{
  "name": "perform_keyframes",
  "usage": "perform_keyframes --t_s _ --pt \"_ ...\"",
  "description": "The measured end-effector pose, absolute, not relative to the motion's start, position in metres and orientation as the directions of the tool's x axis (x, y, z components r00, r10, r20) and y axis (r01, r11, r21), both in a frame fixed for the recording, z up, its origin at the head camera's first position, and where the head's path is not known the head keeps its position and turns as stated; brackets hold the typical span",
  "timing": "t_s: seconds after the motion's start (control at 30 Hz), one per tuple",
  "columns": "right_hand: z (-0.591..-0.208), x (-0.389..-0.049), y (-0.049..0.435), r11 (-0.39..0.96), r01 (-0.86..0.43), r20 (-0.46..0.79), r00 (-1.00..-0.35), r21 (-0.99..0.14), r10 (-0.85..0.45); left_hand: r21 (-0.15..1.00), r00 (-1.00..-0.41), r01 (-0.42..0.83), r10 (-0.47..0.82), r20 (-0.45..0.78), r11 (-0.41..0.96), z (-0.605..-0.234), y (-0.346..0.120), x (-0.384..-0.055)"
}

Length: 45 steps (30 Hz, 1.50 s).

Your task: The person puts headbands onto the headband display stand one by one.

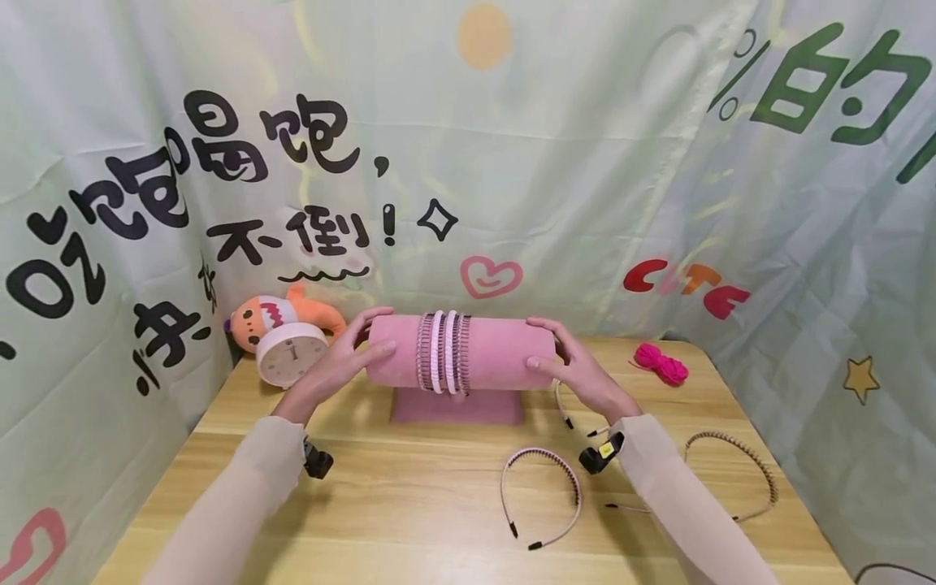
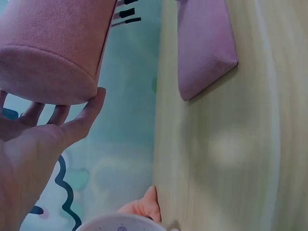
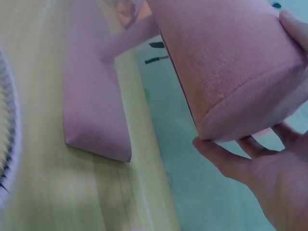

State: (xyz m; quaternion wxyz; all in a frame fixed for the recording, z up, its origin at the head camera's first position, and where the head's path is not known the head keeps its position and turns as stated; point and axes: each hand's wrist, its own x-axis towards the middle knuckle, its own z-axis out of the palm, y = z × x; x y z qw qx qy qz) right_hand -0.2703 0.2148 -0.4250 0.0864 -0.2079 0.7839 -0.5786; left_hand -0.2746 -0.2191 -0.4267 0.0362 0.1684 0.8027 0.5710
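With your left hand [image 1: 340,363] and right hand [image 1: 582,371] apart, gripping opposite ends of the pink padded headband stand [image 1: 500,353] on the wooden table [image 1: 366,520], hold it level and press evenly so the headbands [image 1: 437,353] around it don't slide.

Left hand [image 1: 344,360] opposite right hand [image 1: 580,370]
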Motion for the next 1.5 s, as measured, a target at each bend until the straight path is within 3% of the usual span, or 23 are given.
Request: perform_keyframes --t_s 0.77,1.13,1.37,1.5 --pt "-0.424 -0.225 0.194 0.267 -0.258 0.132 -0.902 -0.929 -0.412 0.925 -0.923 0.271 0.345 0.171 0.267 -0.427 -0.241 -0.240" --pt "-0.442 -0.208 0.235 0.305 -0.282 0.129 -0.890 -0.909 -0.437 0.929 -0.923 0.267 0.344 0.171 0.255 -0.430 -0.242 -0.239" --pt "-0.463 -0.188 0.262 0.423 -0.221 0.010 -0.895 -0.879 -0.447 0.931 -0.923 0.260 0.348 0.161 0.257 -0.431 -0.244 -0.239" --pt "-0.477 -0.180 0.271 0.414 -0.236 -0.012 -0.858 -0.879 -0.514 0.930 -0.922 0.262 0.353 0.162 0.257 -0.430 -0.244 -0.238"
